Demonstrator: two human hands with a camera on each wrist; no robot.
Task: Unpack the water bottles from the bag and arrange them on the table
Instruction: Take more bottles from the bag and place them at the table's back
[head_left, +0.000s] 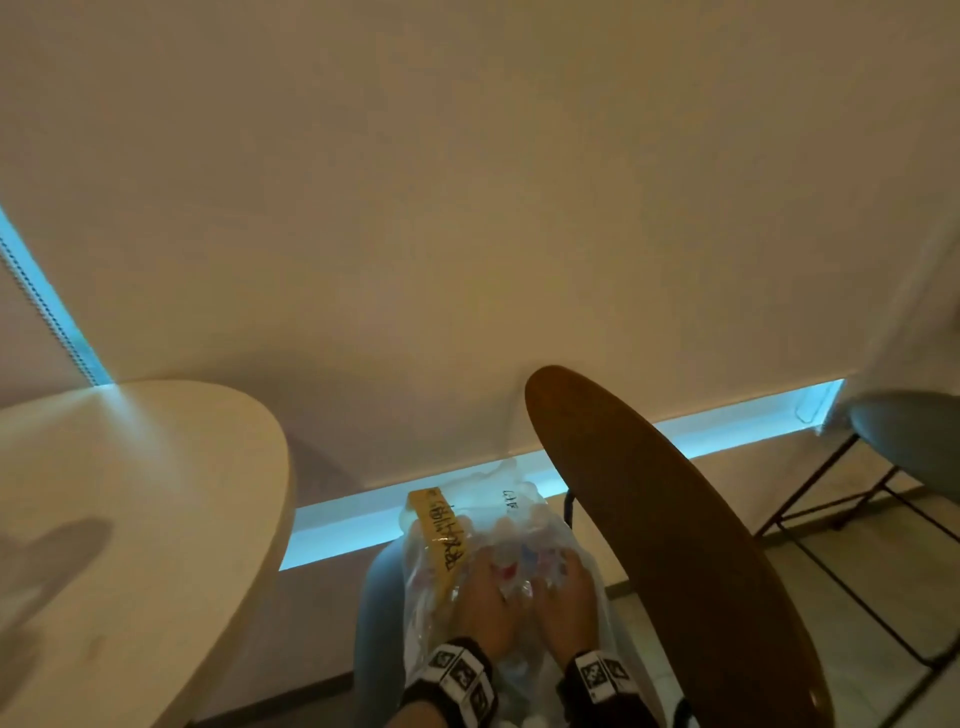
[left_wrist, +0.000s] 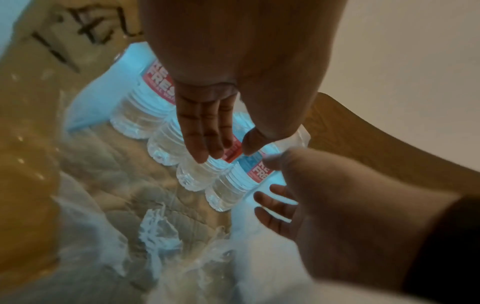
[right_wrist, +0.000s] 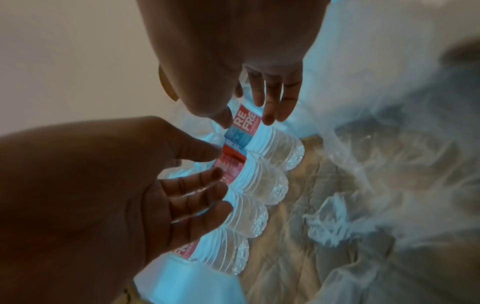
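A clear plastic bag (head_left: 423, 592) lies on a grey-blue chair seat (head_left: 376, 623) with a strip of yellow tape (head_left: 436, 535) on it. Inside, several clear water bottles (left_wrist: 166, 144) with red and blue labels lie side by side in a row (right_wrist: 267, 185). Both my hands are inside the bag. My left hand (head_left: 488, 577) reaches over the row with straight fingers, the thumb and fingers spread above one bottle (left_wrist: 228, 152). My right hand (head_left: 563, 571) hovers over the end bottle in the same way (right_wrist: 248, 120). Neither hand grips anything.
A round beige table (head_left: 130, 519) stands to the left, its edge close to the bag. The brown wooden chair back (head_left: 675, 545) rises on the right of the bag. Another chair with thin black legs (head_left: 909, 441) stands at the far right. A pale roller blind fills the background.
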